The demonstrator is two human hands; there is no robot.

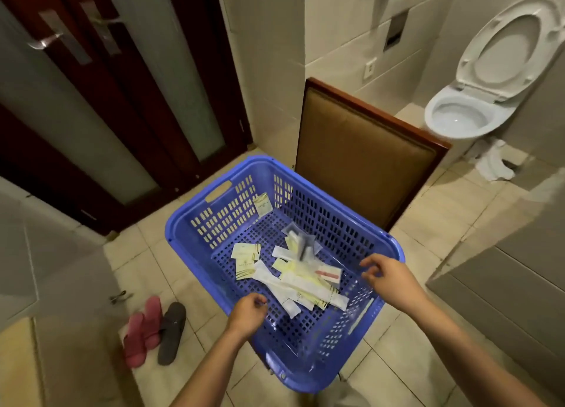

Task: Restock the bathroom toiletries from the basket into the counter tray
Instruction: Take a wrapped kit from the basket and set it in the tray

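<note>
blue plastic basket sits on a wooden chair with a brown padded back, on the tiled floor. on its perforated bottom lies a loose heap of white and pale yellow toiletry packets, long thin ones crossed over each other, one with a red stripe. two flat sachets lie to the left, and another sachet leans on the far wall; each carries a small printed line, too blurred to read. left hand hovers over the near left rim, fingers curled to the thumb; can't tell if it holds anything. right hand hangs over the right side, fingers loosely bent, nothing in them. pink slippers and a dark slipper lie left; toilet, lid up, far right.
</note>
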